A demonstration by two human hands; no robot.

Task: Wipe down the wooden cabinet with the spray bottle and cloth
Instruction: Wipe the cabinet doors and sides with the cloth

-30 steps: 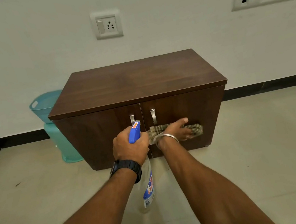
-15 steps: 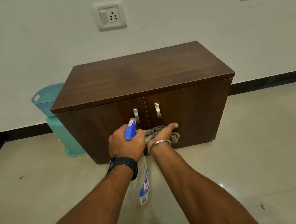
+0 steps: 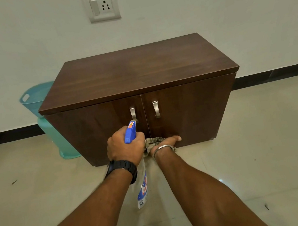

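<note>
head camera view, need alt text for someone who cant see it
A person's right hand presses a cloth low on a dark wooden cabinet's doors while the left hand holds a blue-topped spray bottle. A teal basket stands behind the cabinet's left end.

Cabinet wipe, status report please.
Left hand grips spray bottle. Right hand presses cloth low on cabinet door. Nothing blocking.
</note>
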